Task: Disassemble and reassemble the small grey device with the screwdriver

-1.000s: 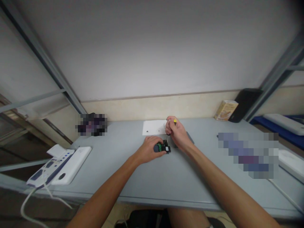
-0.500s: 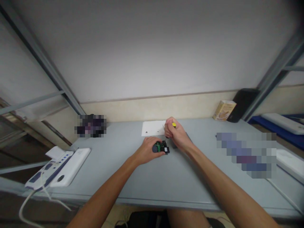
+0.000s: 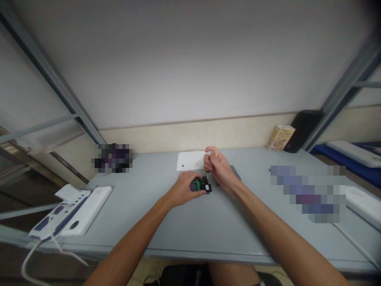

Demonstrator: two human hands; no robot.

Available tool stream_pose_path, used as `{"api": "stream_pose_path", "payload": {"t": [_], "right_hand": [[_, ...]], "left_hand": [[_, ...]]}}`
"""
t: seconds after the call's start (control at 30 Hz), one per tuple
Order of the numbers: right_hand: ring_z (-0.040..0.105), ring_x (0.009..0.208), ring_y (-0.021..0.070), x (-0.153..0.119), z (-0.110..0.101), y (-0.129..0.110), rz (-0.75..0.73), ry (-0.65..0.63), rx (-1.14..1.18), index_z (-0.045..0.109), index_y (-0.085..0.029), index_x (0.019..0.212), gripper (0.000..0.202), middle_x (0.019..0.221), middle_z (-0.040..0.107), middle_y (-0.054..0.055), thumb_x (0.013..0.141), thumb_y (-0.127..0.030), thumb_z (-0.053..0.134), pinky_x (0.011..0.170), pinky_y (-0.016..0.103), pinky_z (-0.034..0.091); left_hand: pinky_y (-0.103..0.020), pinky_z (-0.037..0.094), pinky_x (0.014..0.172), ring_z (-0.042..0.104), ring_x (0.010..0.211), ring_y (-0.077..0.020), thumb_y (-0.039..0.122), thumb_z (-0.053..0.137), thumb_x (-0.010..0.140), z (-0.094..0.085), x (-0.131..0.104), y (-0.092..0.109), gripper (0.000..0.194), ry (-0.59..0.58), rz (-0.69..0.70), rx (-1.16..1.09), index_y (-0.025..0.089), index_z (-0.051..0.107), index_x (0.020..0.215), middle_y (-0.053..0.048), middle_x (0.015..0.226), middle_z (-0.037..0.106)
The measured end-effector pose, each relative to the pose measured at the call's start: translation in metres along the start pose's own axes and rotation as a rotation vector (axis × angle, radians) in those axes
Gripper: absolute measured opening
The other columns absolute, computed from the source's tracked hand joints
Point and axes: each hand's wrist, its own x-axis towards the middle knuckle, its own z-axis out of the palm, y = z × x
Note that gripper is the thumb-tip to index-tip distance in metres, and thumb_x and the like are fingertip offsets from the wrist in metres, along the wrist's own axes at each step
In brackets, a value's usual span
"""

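My left hand (image 3: 185,190) is closed around a small black device with a green circuit board (image 3: 200,184) exposed, its fingers at the far edge and thumb at the near edge. A screwdriver (image 3: 216,155) with a yellow cap sits in my right hand (image 3: 218,167), most of its handle covered by the curled fingers. Its thin shaft points down at the far right part of the board. Just beyond the hands lies a white sheet of paper (image 3: 190,160) with a few tiny dark pieces on it. A flat grey object (image 3: 235,172) is partly hidden behind my right wrist.
At the left of the grey desk (image 3: 178,230) are a power strip (image 3: 61,212) and a white power bank-like slab (image 3: 92,210). A yellow box (image 3: 279,138) and a black speaker-like object (image 3: 305,129) stand at the back right. Blurred items lie on both sides.
My right hand has turned around the screwdriver, and less of the yellow cap shows. The left hand and the device stay nearly in place.
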Motion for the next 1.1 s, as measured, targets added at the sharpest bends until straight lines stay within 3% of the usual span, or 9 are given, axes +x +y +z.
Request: {"api": "stream_pose_path", "payload": {"t": [0.1, 0.27, 0.43, 0.57, 0.67, 0.77, 0.87, 1.0, 1.1], "right_hand": [[0.053, 0.066, 0.0138, 0.001, -0.003, -0.002, 0.041, 0.020, 0.016, 0.065, -0.025, 0.106, 0.037, 0.076, 0.056, -0.001, 0.095, -0.059, 0.057, 0.064, 0.028, 0.045], [0.064, 0.084, 0.0158, -0.001, -0.009, -0.004, 0.023, -0.003, -0.022, 0.062, -0.024, 0.088, 0.028, 0.101, 0.068, 0.002, 0.079, -0.040, 0.083, 0.082, 0.030, 0.049], [0.042, 0.052, 0.0113, 0.000, -0.004, -0.003, 0.002, 0.014, -0.028, 0.057, -0.027, 0.093, 0.028, 0.062, 0.047, -0.007, 0.087, -0.050, 0.073, 0.056, 0.025, 0.038], [0.054, 0.068, 0.0146, 0.001, -0.003, -0.005, 0.034, -0.007, -0.041, 0.067, -0.024, 0.108, 0.039, 0.078, 0.058, 0.000, 0.095, -0.059, 0.056, 0.068, 0.029, 0.046], [0.062, 0.084, 0.0167, 0.000, -0.005, -0.006, 0.038, -0.027, -0.104, 0.067, -0.022, 0.096, 0.031, 0.095, 0.066, 0.003, 0.086, -0.051, 0.072, 0.080, 0.030, 0.048], [0.060, 0.070, 0.0138, 0.001, -0.007, -0.002, 0.007, -0.009, -0.098, 0.056, -0.025, 0.087, 0.034, 0.082, 0.064, -0.002, 0.079, -0.046, 0.081, 0.071, 0.028, 0.046], [0.045, 0.054, 0.0113, 0.004, -0.009, 0.004, -0.060, 0.037, -0.132, 0.053, -0.027, 0.091, 0.033, 0.062, 0.046, -0.008, 0.088, -0.055, 0.069, 0.058, 0.025, 0.039], [0.054, 0.073, 0.0153, 0.007, -0.014, 0.001, -0.082, 0.016, -0.332, 0.063, -0.026, 0.108, 0.040, 0.081, 0.057, -0.001, 0.095, -0.062, 0.054, 0.070, 0.029, 0.044], [0.052, 0.074, 0.0160, 0.005, -0.016, -0.004, -0.151, 0.053, -0.604, 0.066, -0.024, 0.094, 0.034, 0.081, 0.056, 0.000, 0.091, -0.057, 0.063, 0.068, 0.029, 0.042]], "left_hand": [[-0.044, 0.040, 0.107, 0.062, 0.116, -0.0275, 0.043, 0.080, 0.082, -0.001, 0.000, 0.001, 0.044, 0.000, -0.002, 0.004, 0.023, 0.061, 0.117, -0.005, 0.118, 0.071], [-0.042, 0.041, 0.106, 0.063, 0.115, -0.0268, 0.043, 0.081, 0.082, -0.001, 0.000, 0.002, 0.044, 0.010, 0.000, 0.013, 0.023, 0.062, 0.116, -0.004, 0.118, 0.071], [-0.041, 0.041, 0.104, 0.064, 0.111, -0.0258, 0.044, 0.081, 0.081, 0.000, 0.001, 0.001, 0.042, 0.008, -0.001, 0.025, 0.023, 0.063, 0.113, -0.003, 0.113, 0.072], [-0.041, 0.040, 0.104, 0.063, 0.112, -0.0254, 0.043, 0.079, 0.084, -0.001, 0.001, 0.002, 0.033, -0.016, 0.017, 0.044, 0.023, 0.064, 0.107, -0.004, 0.111, 0.072], [-0.042, 0.038, 0.107, 0.062, 0.117, -0.0258, 0.043, 0.077, 0.086, -0.002, 0.001, 0.002, 0.028, -0.026, 0.045, 0.056, 0.023, 0.065, 0.101, -0.004, 0.118, 0.071], [-0.042, 0.038, 0.107, 0.061, 0.120, -0.0256, 0.043, 0.077, 0.087, -0.002, 0.000, 0.000, 0.027, -0.030, 0.063, 0.065, 0.023, 0.066, 0.101, -0.005, 0.120, 0.071], [-0.042, 0.039, 0.106, 0.062, 0.119, -0.0247, 0.042, 0.077, 0.087, -0.001, 0.000, -0.001, 0.026, -0.027, 0.069, 0.078, 0.023, 0.068, 0.103, -0.005, 0.120, 0.071], [-0.042, 0.039, 0.107, 0.061, 0.120, -0.0251, 0.043, 0.076, 0.087, 0.000, 0.000, -0.002, 0.026, -0.022, 0.076, 0.090, 0.024, 0.069, 0.104, -0.006, 0.124, 0.070], [-0.042, 0.039, 0.107, 0.061, 0.120, -0.0253, 0.044, 0.076, 0.087, -0.001, 0.000, -0.002, 0.027, -0.020, 0.084, 0.091, 0.024, 0.069, 0.104, -0.006, 0.123, 0.070]]}}
